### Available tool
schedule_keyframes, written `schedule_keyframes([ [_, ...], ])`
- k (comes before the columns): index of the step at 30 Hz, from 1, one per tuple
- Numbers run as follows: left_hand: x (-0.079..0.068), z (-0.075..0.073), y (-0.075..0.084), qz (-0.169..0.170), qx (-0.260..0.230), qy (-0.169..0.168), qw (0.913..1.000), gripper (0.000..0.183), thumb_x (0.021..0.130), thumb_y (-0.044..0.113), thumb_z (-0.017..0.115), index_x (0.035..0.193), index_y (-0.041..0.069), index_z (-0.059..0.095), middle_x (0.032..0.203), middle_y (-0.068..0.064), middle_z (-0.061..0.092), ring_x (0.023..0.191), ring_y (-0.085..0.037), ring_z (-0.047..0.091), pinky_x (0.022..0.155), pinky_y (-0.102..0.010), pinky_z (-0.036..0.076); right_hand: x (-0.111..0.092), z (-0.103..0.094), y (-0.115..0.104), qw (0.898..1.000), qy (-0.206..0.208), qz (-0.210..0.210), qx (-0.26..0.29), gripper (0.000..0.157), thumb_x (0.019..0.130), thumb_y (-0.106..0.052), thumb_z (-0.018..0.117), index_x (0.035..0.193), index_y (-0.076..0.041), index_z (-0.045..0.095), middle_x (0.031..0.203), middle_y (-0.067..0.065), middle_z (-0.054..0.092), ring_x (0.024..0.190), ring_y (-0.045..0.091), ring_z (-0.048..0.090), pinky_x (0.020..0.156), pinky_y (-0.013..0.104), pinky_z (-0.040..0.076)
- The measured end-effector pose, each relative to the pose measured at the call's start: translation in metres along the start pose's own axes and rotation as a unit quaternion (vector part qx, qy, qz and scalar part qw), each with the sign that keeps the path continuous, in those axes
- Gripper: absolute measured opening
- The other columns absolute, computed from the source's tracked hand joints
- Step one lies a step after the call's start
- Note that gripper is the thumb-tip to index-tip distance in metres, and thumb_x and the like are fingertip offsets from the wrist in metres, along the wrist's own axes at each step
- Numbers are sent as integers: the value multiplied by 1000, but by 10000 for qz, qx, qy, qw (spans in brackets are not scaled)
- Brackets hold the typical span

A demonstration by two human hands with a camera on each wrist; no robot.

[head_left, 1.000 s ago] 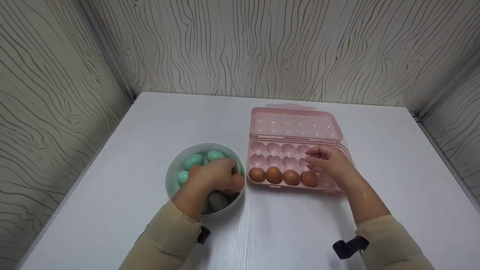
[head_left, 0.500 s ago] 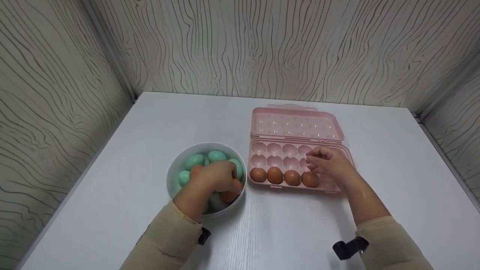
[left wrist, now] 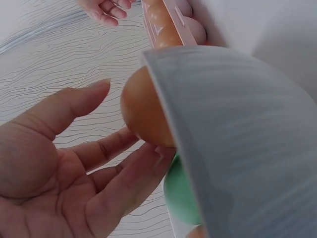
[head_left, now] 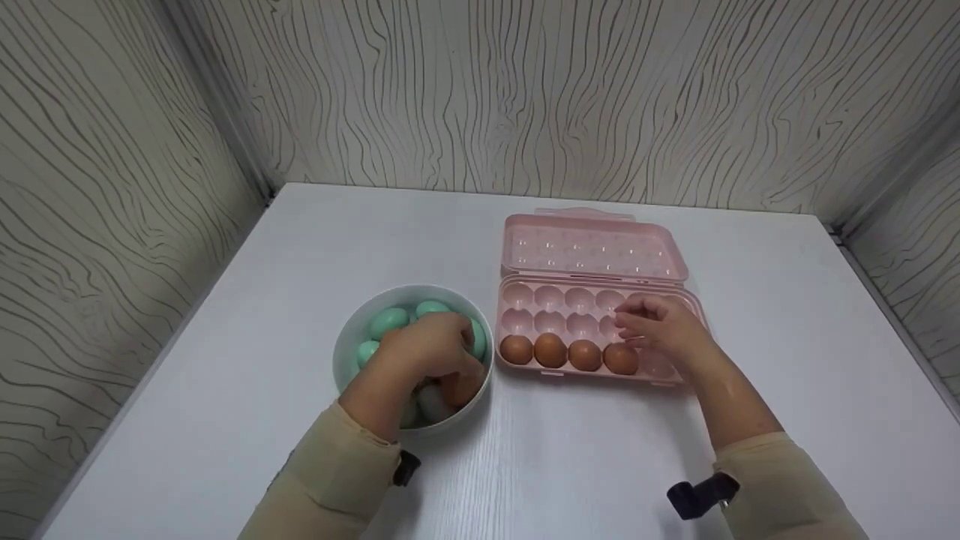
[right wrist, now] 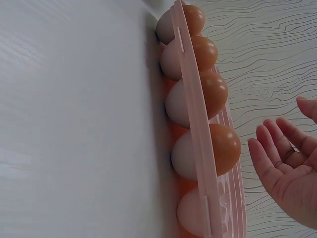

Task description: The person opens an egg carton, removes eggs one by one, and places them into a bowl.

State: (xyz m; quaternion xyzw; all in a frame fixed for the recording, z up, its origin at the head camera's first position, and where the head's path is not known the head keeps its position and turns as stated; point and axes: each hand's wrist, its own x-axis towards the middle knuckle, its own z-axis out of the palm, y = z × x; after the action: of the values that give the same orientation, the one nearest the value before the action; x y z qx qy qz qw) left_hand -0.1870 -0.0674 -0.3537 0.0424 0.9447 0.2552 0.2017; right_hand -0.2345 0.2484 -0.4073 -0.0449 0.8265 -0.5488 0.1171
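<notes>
My left hand reaches into a white bowl of brown and green eggs. In the left wrist view, the fingers of that hand touch a brown egg at the bowl's rim, while the thumb stands apart from it. A green egg lies just below. My right hand hovers over the right part of a pink egg carton, holding nothing. Its fingers are loosely bent in the right wrist view, beside a row of brown eggs in the carton.
The carton's lid lies back, away from me, with its front row holding several brown eggs. Empty cups fill the rows behind. Green eggs lie in the far side of the bowl. Patterned panels stand around the white table.
My left hand shifts slightly within the bowl, its fingers and thumb moving around the brown egg near the right rim. My right hand stays almost still over the carton.
</notes>
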Motion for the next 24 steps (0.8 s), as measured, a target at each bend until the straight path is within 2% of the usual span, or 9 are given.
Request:
schedule_keyframes([
  [3,1,-1,0,94,-220,-121,9996,13,71,18,68,79,17,59,67,-2,62,64,-18,56,55,-35,42,0,-2,-1,9999,22,80,-58,39,88,-25,61,111,4,53,96,5,59,88,20,61,78,31,52],
  [7,4,-2,1,216,-242,-138,9994,18,72,19,68,88,15,60,68,-1,62,65,-17,57,56,-33,44,0,-3,-1,10000,10,71,-39,34,88,-21,61,110,5,54,94,3,60,87,21,62,77,31,52],
  [12,9,-2,4,326,-201,78,9992,30,77,27,68,103,14,61,80,3,61,73,-16,56,67,-35,46,0,-4,0,9998,41,88,-157,33,88,-21,62,109,3,55,94,4,58,87,20,61,78,33,51],
  [17,13,0,10,104,-321,196,9992,37,79,36,68,111,21,59,97,3,60,84,-16,56,77,-43,45,0,-5,1,9992,105,165,-361,38,87,-23,62,113,5,53,92,5,57,86,18,59,78,32,51],
  [21,16,1,13,251,-507,367,9977,38,80,38,67,113,23,57,108,2,60,91,-16,55,82,-43,44,-1,-6,2,9986,113,87,-501,40,85,-22,64,112,6,54,90,5,58,83,13,57,76,31,52],
  [24,20,1,15,535,-748,472,9946,37,81,35,66,113,20,57,111,-1,59,95,-17,56,84,-38,46,-2,-5,4,9972,132,-91,-726,36,85,-19,65,109,6,56,91,7,59,83,15,56,73,29,51],
])
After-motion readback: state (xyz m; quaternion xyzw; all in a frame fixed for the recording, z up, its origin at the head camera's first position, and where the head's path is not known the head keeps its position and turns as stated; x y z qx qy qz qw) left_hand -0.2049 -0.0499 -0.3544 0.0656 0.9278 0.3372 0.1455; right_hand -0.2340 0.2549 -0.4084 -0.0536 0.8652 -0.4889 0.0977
